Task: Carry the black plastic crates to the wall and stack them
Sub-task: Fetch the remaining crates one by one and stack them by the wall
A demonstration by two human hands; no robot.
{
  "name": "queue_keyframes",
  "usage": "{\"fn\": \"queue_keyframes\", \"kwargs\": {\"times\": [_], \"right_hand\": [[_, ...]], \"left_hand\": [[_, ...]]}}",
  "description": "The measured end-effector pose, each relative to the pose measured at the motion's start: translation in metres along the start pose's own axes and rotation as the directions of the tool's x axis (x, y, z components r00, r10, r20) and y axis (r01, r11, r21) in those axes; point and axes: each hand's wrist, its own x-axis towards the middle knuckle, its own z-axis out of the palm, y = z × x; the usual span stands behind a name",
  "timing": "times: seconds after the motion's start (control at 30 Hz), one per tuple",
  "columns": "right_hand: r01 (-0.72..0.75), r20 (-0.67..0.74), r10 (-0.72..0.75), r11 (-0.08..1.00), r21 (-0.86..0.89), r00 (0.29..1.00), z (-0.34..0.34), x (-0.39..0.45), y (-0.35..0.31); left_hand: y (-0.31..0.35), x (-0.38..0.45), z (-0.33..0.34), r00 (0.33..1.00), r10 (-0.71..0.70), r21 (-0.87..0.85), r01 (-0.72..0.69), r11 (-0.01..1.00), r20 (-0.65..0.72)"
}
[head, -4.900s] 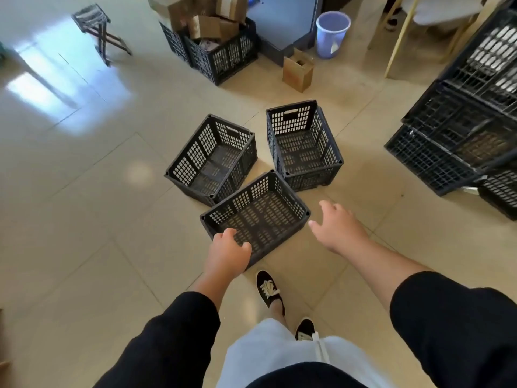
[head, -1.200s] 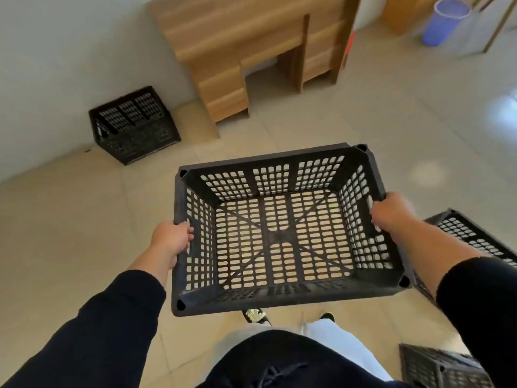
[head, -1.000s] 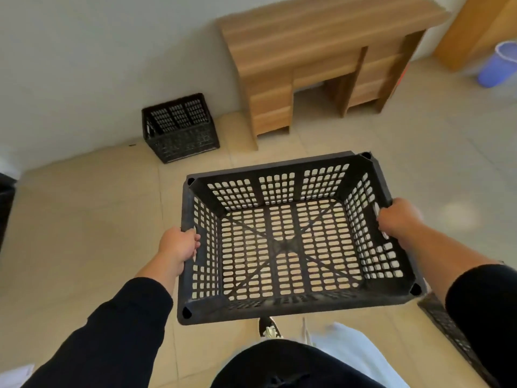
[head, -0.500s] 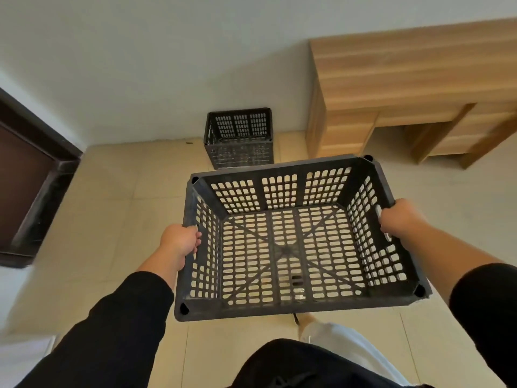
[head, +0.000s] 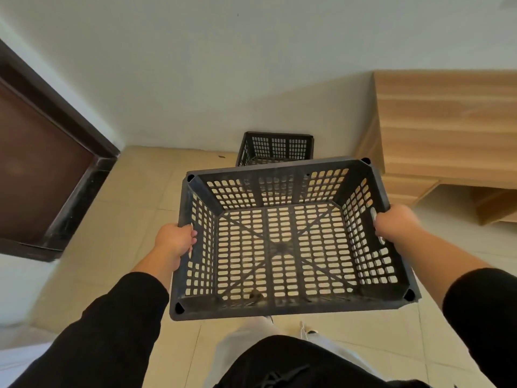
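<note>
Wall crate (head: 275,148) now nearer; 2 crates, 1 carried (head: 291,303), both hands.

Carried crate (head: 282,242) hides far crate's (head: 275,148) front

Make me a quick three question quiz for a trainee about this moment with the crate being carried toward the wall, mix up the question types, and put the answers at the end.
1. True or false: the carried crate has something in it.
2. Multiple choice: where is the crate on the floor? A) against the wall, left of the wooden desk; B) under the desk; C) by the dark door.
3. Fill in: the left hand and right hand each hold a ____ side of the carried crate.

Key
1. False: it is empty; floor tiles show through its base.
2. A
3. short
</note>
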Motion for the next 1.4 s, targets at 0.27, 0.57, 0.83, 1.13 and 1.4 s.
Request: {"fn": "queue_keyframes", "kwargs": {"times": [0.27,0.57,0.83,1.13,1.4], "right_hand": [[-0.021,-0.045,0.020,1.000,-0.022,0.999,0.027,0.089,-0.114],[-0.070,-0.080,0.074,0.996,0.060,0.994,0.036,0.169,-0.200],[-0.112,-0.022,0.115,0.988,0.106,0.993,0.038,0.270,-0.274],[-0.159,0.022,0.158,0.985,0.070,0.987,0.055,0.370,-0.354],[-0.227,-0.001,0.227,0.974,0.011,0.974,0.107,0.465,-0.391]], "left_hand": [[0.098,0.136,0.024,0.996,0.018,0.007,-0.018,1.000,0.087],[0.227,0.257,0.057,0.983,0.061,0.070,-0.074,0.995,0.171],[0.313,0.331,0.110,0.988,0.034,0.094,-0.049,0.994,0.152],[0.380,0.420,0.159,0.991,-0.007,0.159,-0.014,0.987,0.132],[0.407,0.532,0.228,0.985,-0.030,0.229,-0.011,0.973,0.172]]}}
